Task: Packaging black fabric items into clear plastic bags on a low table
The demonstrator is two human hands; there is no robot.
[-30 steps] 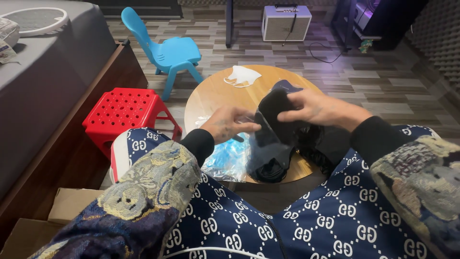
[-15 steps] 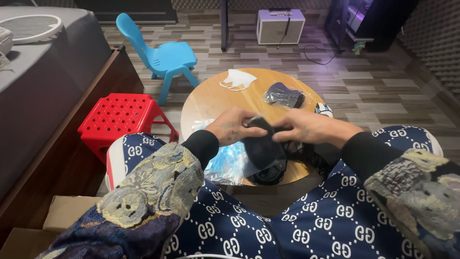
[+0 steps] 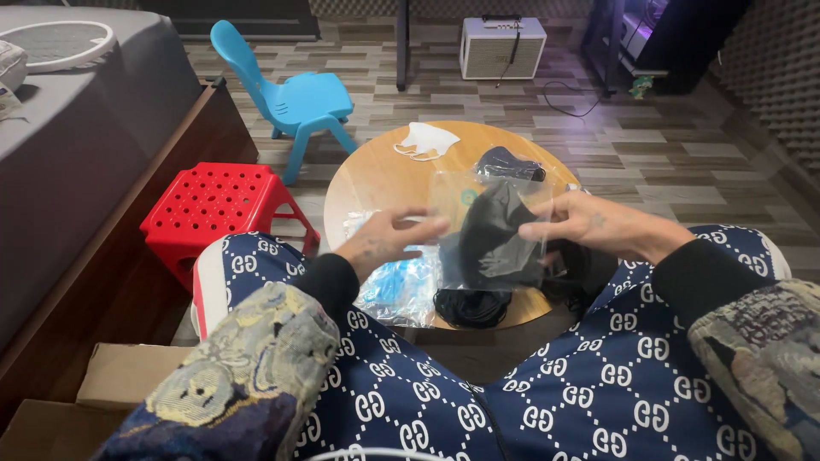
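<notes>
step: black mask [image 3: 491, 243] in clear bag [image 3: 478, 201] held mid-frame, pinched by left hand [image 3: 384, 243] and right hand [image 3: 589, 224] | next: firm pinch likely needed

Clear, glossy plastic bag [image 3: 491, 230] around matt black cloth mask [image 3: 495, 243]. Smooth, slightly shiny wooden table [image 3: 376, 175]; white cloth mask [image 3: 424, 139] at its far edge, crinkled shiny blue-tinted plastic [image 3: 397, 286] at its near edge. Red stool [image 3: 213, 205] of perforated hard plastic. Blue chair [image 3: 295, 98] of smooth plastic. Brown matt cardboard [image 3: 111, 376].
</notes>
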